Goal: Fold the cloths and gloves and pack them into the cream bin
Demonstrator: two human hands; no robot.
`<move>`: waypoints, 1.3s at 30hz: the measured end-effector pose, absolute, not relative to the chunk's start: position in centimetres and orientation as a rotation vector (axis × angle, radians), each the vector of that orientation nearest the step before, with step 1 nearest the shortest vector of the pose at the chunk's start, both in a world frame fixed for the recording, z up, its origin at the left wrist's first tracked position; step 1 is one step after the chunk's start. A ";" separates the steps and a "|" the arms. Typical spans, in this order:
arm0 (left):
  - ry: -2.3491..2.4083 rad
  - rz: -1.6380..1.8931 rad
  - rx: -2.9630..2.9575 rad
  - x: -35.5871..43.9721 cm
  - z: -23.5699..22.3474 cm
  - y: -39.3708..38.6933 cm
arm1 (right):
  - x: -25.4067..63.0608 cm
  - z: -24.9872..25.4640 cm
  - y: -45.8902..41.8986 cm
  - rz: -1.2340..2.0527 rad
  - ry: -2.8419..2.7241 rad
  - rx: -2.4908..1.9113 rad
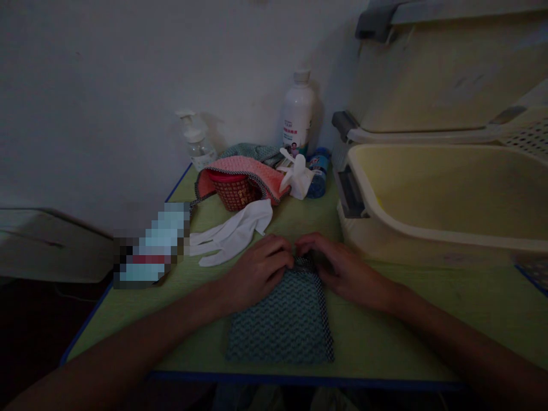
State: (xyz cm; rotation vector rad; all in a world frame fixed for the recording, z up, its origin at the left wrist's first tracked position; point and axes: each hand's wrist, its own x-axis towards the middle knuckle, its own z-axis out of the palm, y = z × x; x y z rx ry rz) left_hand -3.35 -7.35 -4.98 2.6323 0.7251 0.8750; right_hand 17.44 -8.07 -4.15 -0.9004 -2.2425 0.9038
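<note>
A folded teal cleaning cloth point(280, 328) with a waffle-like texture and a black-and-white checked edge lies flat on the table near its front edge. At its far left corner, my left hand point(259, 268) has its fingers closed on the cloth. My right hand point(342, 268) is bent around the far right corner, fingers curled onto the checked trim. A small fold of fabric stands up between the two hands; the fingertips partly hide it. Just beyond my left hand rests a white glove point(237, 234).
A cream storage bin point(428, 234) with its lid raised stands at right. Toward the wall are a coral cloth point(252, 162) over a red patterned basket point(235, 191), a pump bottle point(197, 140), a white bottle point(298, 111) and a blue container point(317, 174). A blurred phone-like object point(156, 245) lies left.
</note>
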 end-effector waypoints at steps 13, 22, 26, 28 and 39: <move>0.656 0.723 2.636 -3.5 -4.8 -7.3 | 17.5 -3.2 -8.4 0.772 -2.269 -1.047; 0.830 0.609 2.568 -3.4 -4.3 -7.4 | 17.2 -3.4 -8.1 0.936 -1.942 -1.139; 0.796 0.691 2.591 -3.4 -4.5 -7.4 | 16.9 -3.7 -8.2 0.816 -1.981 -1.177; 0.777 0.735 2.592 -3.4 -4.6 -7.3 | 16.9 -3.7 -8.3 0.787 -1.994 -1.184; 0.624 0.768 2.604 -3.6 -4.3 -7.3 | 17.0 -4.1 -8.6 0.704 -2.034 -1.189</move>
